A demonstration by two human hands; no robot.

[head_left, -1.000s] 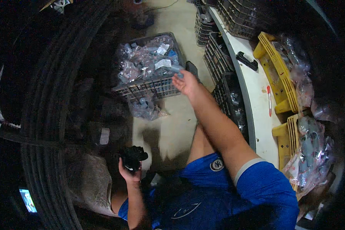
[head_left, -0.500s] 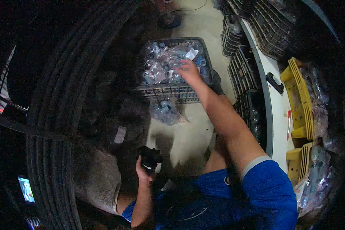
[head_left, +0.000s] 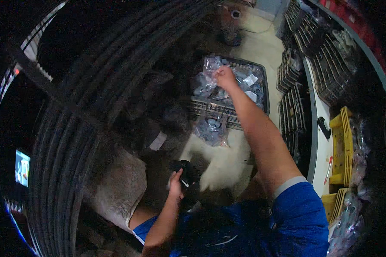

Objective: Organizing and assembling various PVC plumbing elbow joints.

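My right hand (head_left: 226, 79) reaches out over a black plastic crate (head_left: 265, 81). Its fingers are drawn together on a clear plastic bag (head_left: 206, 81) at the crate's left side, with greyish pieces showing through the film. Around the bag lie more grey pieces and a white paper slip (head_left: 250, 79). Nearer my body, my left hand (head_left: 176, 185) is closed around a dark, lumpy black object (head_left: 182, 167); what it is does not show in the dim light. A small white edge peeks out beside it.
Another clear bag of grey parts (head_left: 211, 131) sits against the crate's near side. On the right, a white ledge (head_left: 323, 156) carries a black tool (head_left: 324, 127), a red pen (head_left: 329, 170) and yellow bins (head_left: 342, 145). Stacked black crates (head_left: 292, 109) line it. Dark ribbed material rises at left.
My right hand has moved left over the crate and its fingers have closed on a plastic bag. My left hand still grips the black object. The whole view has shifted.
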